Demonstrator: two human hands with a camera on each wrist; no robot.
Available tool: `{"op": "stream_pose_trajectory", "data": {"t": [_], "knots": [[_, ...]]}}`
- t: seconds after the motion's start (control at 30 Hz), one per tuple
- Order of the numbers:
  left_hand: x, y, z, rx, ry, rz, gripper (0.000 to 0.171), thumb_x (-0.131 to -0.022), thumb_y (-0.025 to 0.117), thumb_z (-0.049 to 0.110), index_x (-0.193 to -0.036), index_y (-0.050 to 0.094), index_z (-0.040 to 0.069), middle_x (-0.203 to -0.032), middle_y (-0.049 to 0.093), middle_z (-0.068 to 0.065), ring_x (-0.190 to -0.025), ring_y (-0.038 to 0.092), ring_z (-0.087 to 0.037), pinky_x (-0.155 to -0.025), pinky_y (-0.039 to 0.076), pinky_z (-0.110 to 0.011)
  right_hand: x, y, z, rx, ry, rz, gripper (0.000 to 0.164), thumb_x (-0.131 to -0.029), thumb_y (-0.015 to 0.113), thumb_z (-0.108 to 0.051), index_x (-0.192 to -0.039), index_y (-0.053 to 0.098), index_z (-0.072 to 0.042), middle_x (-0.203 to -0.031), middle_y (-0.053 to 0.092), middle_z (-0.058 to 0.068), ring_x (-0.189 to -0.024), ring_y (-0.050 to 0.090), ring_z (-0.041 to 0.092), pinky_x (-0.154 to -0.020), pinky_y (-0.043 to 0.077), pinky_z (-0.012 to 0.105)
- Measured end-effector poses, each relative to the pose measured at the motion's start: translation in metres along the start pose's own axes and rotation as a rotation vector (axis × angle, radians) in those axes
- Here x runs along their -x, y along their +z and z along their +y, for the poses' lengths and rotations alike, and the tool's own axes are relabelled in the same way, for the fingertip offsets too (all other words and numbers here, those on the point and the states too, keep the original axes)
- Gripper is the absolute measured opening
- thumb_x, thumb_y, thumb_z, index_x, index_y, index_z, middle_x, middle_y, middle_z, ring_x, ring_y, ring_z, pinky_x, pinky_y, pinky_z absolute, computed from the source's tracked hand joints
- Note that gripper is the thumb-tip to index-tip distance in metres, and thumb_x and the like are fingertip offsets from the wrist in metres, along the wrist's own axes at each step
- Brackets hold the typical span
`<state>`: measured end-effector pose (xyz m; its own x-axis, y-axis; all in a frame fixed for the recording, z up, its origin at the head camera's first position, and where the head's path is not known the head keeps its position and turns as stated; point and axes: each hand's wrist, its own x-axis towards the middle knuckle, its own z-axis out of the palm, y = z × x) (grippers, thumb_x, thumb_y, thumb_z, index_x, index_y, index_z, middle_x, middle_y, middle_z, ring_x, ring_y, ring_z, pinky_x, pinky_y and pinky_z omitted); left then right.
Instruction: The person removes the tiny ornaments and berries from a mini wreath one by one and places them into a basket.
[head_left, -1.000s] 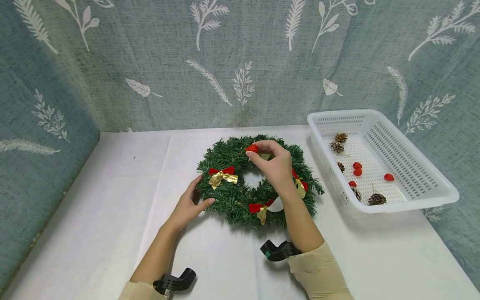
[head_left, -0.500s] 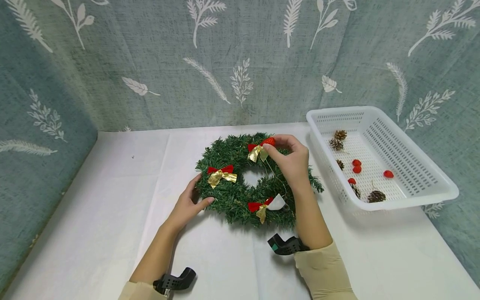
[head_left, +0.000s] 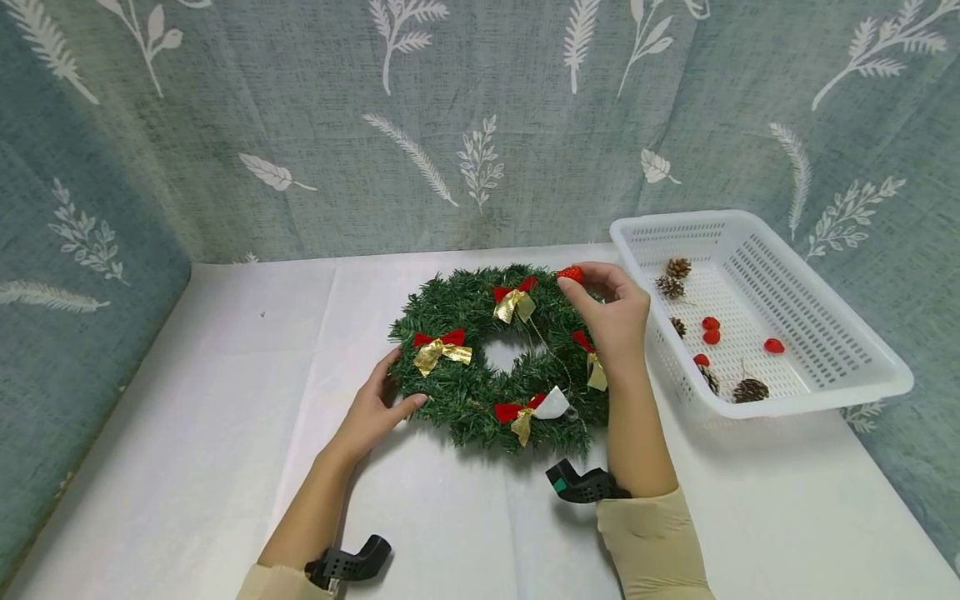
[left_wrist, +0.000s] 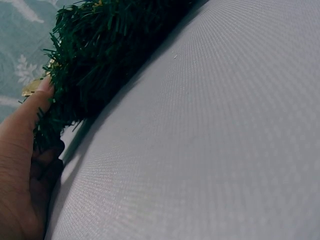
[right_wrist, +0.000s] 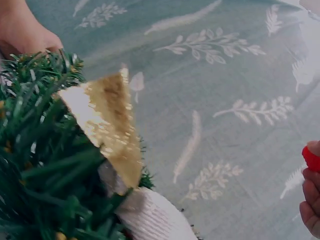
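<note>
A green artificial wreath [head_left: 461, 400] lies on the white-covered table, trimmed with several red-and-gold bows [head_left: 442, 350]. My left hand [head_left: 375, 410] grips its left edge, thumb on top and fingers underneath; in the left wrist view the thumb [left_wrist: 37, 100] presses into the needles. Over the wreath's upper right, my right hand [head_left: 618, 321] pinches a red strawberry ornament [head_left: 572, 274] between thumb and fingertips. In the right wrist view that strawberry [right_wrist: 312, 160] shows at the right edge. A white piece [head_left: 553, 404] sits beside the lower bow, with a thin cord [head_left: 551, 350] running up from it.
At the right stands a white perforated basket [head_left: 832, 402]. Inside are several red ornaments [head_left: 774, 345] and several pine cones [head_left: 751, 390]. A grey-green leaf-patterned cloth [head_left: 315, 217] hangs behind the table [head_left: 225, 417].
My right hand has carried the strawberry rightward across the wreath's top, from beside the upper bow to the upper right, uncovering that bow. The left hand has kept its grip on the wreath.
</note>
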<state>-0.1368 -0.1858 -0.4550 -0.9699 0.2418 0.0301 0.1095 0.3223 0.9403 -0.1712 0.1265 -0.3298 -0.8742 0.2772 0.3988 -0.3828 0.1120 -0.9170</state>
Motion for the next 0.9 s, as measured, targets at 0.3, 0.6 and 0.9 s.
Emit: {"op": "stream_pose_trajectory", "data": {"t": [0.3, 0.6, 0.9], "knots": [[-0.001, 0.001, -0.002, -0.001, -0.001, 0.003, 0.082, -0.09, 0.066, 0.025, -0.153, 0.014, 0.023, -0.158, 0.011, -0.011, -0.141, 0.019, -0.039, -0.115, 0.021, -0.052, -0.008, -0.024, 0.003, -0.087, 0.032, 0.135, 0.015, -0.077, 0.078, -0.008, -0.09, 0.07, -0.008, -0.085, 0.065, -0.004, -0.08, 0.06, 0.013, -0.07, 0.05, 0.021], [0.001, -0.001, -0.002, 0.002, -0.006, 0.012, 0.083, -0.09, 0.067, 0.024, -0.153, 0.014, 0.023, -0.158, 0.01, -0.011, -0.142, 0.018, -0.039, -0.115, 0.02, -0.052, -0.015, -0.048, 0.006, -0.11, 0.041, 0.266, 0.014, -0.075, 0.079, -0.006, -0.086, 0.07, -0.01, -0.083, 0.064, -0.002, -0.076, 0.057, 0.013, -0.068, 0.05, 0.019], [0.0, -0.001, 0.0, 0.008, -0.009, 0.007, 0.083, -0.089, 0.067, 0.024, -0.153, 0.014, 0.022, -0.158, 0.01, -0.012, -0.141, 0.018, -0.04, -0.115, 0.02, -0.052, -0.018, -0.068, 0.01, -0.041, 0.041, 0.39, 0.015, -0.074, 0.079, -0.003, -0.086, 0.071, -0.008, -0.08, 0.065, -0.004, -0.072, 0.056, 0.011, -0.062, 0.047, 0.018]]}}
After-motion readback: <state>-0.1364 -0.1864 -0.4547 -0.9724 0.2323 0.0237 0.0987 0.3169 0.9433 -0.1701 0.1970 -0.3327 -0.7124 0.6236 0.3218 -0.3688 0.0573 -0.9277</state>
